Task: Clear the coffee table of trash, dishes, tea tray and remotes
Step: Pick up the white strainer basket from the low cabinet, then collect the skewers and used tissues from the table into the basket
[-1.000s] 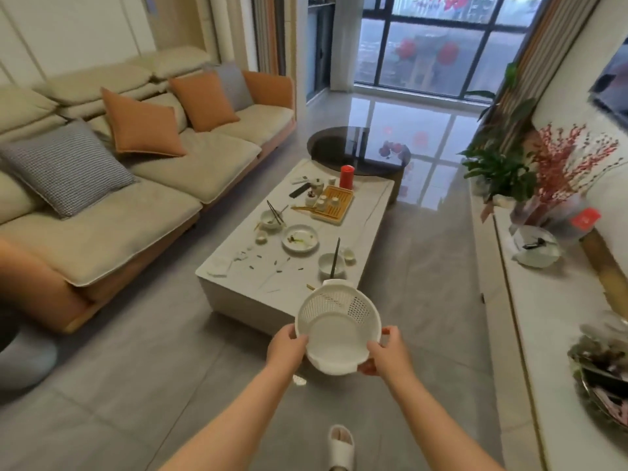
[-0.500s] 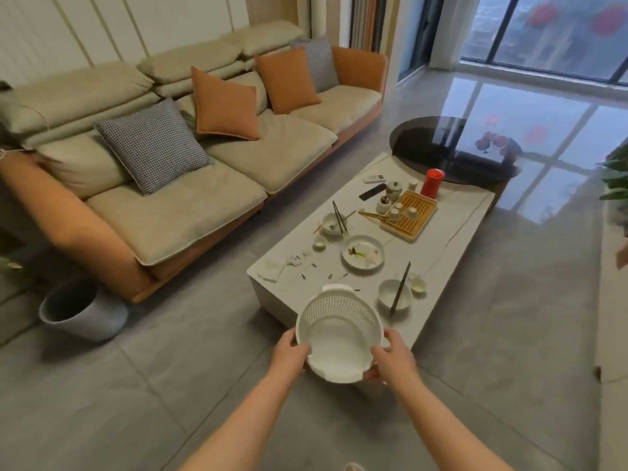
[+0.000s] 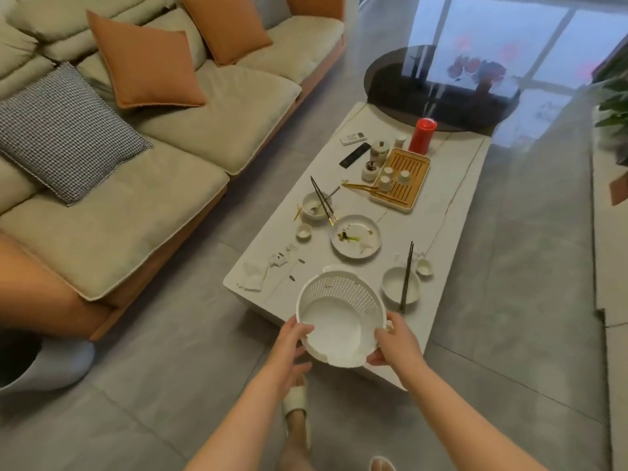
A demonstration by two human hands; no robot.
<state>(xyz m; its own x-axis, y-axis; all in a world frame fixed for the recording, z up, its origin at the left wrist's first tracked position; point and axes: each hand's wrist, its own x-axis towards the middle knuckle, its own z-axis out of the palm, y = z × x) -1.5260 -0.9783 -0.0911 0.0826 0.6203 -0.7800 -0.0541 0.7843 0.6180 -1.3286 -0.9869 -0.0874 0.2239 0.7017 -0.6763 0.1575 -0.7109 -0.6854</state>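
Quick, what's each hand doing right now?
Left hand: grips the rim of the white basket.
Right hand: grips the basket's opposite rim.

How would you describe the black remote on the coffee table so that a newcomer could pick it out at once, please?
Look at the white coffee table and go to its far end, near the red canister. Left of the bamboo tea tray lie two remotes. The black remote is the long, dark, slim one, lying nearer than the short white remote.
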